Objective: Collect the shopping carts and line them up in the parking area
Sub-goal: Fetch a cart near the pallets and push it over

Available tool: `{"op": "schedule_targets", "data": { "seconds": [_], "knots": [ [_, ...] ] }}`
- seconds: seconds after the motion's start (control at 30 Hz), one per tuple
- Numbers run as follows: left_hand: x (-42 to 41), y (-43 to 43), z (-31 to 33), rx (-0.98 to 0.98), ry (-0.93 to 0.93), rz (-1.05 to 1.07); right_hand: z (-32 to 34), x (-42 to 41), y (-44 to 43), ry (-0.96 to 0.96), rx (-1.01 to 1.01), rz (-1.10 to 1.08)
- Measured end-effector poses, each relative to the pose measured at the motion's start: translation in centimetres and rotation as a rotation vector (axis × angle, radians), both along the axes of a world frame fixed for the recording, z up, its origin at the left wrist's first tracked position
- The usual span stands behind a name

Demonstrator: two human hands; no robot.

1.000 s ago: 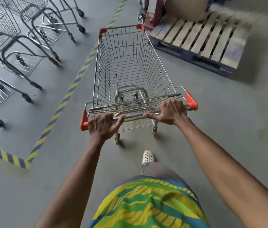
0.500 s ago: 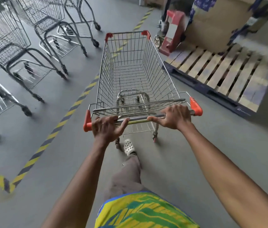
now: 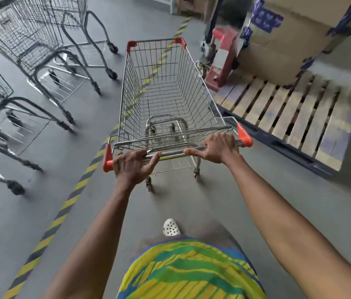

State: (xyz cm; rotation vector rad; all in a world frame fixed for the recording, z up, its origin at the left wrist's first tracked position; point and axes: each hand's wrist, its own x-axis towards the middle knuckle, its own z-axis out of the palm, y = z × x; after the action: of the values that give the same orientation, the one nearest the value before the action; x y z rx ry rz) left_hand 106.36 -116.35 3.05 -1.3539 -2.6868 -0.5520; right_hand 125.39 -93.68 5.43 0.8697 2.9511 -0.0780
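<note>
An empty wire shopping cart point(image 3: 159, 87) with orange corner caps stands straight in front of me on the grey floor. My left hand point(image 3: 132, 167) grips the left part of its handle bar, and my right hand point(image 3: 218, 148) grips the right part, thumb stretched along the bar. The cart's left side sits over a yellow-and-black striped floor line point(image 3: 71, 200). Left of that line stand several dark grey parked carts point(image 3: 30, 42).
A wooden pallet point(image 3: 289, 113) with a large taped cardboard box point(image 3: 289, 35) lies close on the right. A red pallet jack point(image 3: 221, 59) stands by the cart's front right corner. My white shoe point(image 3: 171, 227) steps behind the cart.
I have walked forward with the cart along the striped line. The parked carts on the left and the pallet on the right have drawn nearer; both hands keep their grip on the handle.
</note>
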Motion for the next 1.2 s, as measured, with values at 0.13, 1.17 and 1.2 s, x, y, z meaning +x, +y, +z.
{"op": "schedule_targets", "data": {
  "seconds": [0.13, 1.17, 1.2],
  "knots": [
    [-5.7, 5.4, -0.3, 0.009, 0.011, 0.021, -0.1, -5.6, 4.8, 0.003, -0.004, -0.034],
    [-53.3, 58.1, -0.3, -0.119, -0.037, 0.206, -1.5, -55.9, 57.5, 0.096, -0.007, -0.101],
    [-55.2, 59.7, -0.6, -0.120, -0.025, 0.211, -1.2, -57.7, 58.9, 0.101, -0.017, -0.109]
  ]
}}
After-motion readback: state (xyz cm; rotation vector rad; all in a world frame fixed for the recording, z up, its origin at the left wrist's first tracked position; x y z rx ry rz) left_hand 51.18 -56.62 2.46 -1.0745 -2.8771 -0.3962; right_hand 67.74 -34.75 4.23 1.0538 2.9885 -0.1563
